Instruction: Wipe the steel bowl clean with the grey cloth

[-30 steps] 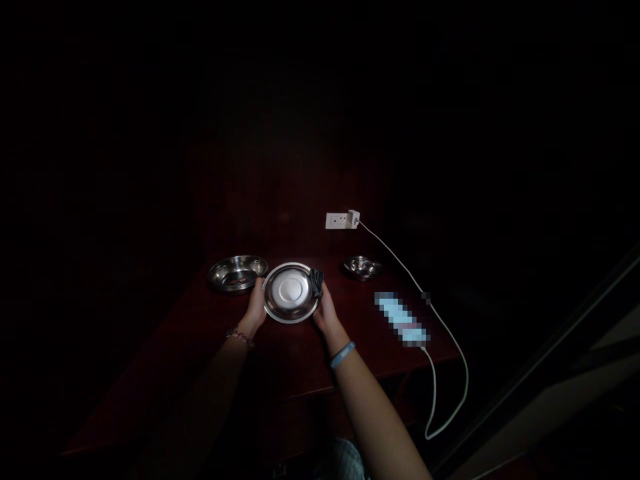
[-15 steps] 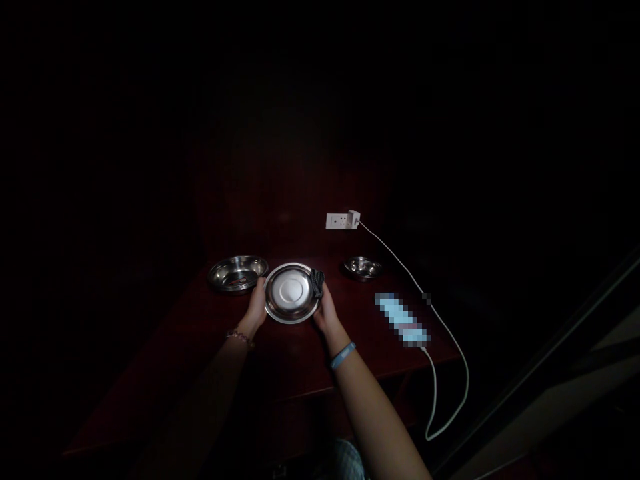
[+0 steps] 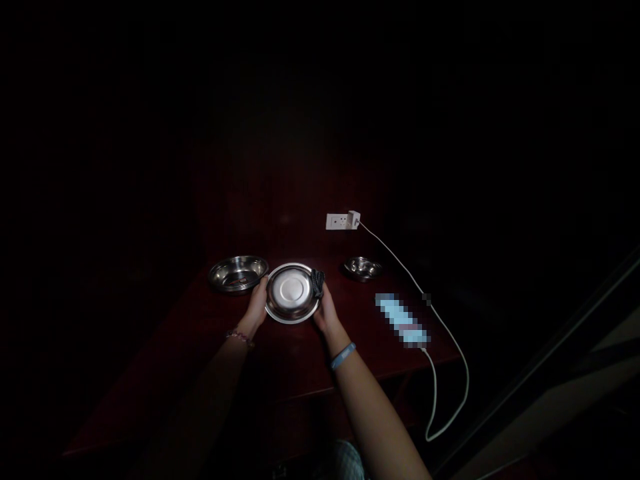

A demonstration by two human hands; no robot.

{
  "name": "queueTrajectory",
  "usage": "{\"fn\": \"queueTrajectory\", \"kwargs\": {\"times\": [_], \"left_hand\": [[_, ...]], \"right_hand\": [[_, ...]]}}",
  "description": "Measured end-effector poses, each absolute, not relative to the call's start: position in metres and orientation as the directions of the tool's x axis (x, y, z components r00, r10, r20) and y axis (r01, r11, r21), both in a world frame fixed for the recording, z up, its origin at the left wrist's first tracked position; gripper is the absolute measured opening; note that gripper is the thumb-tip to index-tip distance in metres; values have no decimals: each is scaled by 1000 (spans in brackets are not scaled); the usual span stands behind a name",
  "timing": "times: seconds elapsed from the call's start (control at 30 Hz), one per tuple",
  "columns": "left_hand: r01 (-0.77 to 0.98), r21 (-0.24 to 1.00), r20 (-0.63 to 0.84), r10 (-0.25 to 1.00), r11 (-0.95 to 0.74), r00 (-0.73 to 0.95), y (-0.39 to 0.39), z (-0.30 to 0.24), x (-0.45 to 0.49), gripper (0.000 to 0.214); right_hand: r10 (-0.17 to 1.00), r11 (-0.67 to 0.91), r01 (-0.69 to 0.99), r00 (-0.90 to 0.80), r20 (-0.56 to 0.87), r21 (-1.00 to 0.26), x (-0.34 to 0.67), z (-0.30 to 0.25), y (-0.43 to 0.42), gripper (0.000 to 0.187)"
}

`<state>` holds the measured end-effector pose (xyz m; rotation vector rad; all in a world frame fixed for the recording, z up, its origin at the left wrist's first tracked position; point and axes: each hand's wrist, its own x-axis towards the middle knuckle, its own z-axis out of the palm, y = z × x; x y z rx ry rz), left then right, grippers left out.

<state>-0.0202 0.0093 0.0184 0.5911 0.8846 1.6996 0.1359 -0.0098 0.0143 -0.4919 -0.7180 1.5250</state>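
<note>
Between my hands is a shiny steel bowl (image 3: 291,291) with a wide rim, its underside seemingly turned toward me. My left hand (image 3: 257,303) is closed on the bowl's left rim. At the opposite rim, my right hand (image 3: 326,312) is closed on a bunched, dark grey cloth (image 3: 317,283) that presses against the steel. The right fingertips are mostly hidden behind the cloth and bowl. Just beyond my left hand sits a larger stack of steel dishes (image 3: 227,279), with a small dark and red mark inside the top one.
A smaller steel bowl (image 3: 363,268) rests toward the back right of the dark red table (image 3: 295,370). A blurred-out phone-like object (image 3: 403,320) lies nearer, its white cable (image 3: 400,261) looping off the table edge to a charger in the wall socket (image 3: 336,222). Surroundings are very dark.
</note>
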Motion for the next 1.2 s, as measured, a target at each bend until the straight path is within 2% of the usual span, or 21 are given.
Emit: {"fn": "queueTrajectory", "kwargs": {"times": [0.17, 0.47, 0.73, 0.9, 1.2], "left_hand": [[-569, 809, -42, 950, -149, -308, 7, 21, -19, 20], [-571, 810, -6, 974, -129, -229, 4, 20, -22, 32], [-615, 783, -76, 967, -92, -242, 4, 22, -20, 13], [-627, 776, -101, 967, -70, -233, 3, 22, -17, 15], [-585, 810, -100, 973, -41, -206, 0, 26, -17, 19]], "right_hand": [[989, -9, -723, -106, 98, -691, 135, 16, -11, 29], [991, -3, -716, -97, 95, -698, 136, 19, -14, 27], [990, -45, -731, -125, 69, -681, 136, 17, -11, 29], [990, -58, -731, -129, 55, -680, 138, 15, -9, 28], [999, 31, -768, 5, 43, -640, 142, 8, 1, 26]]}}
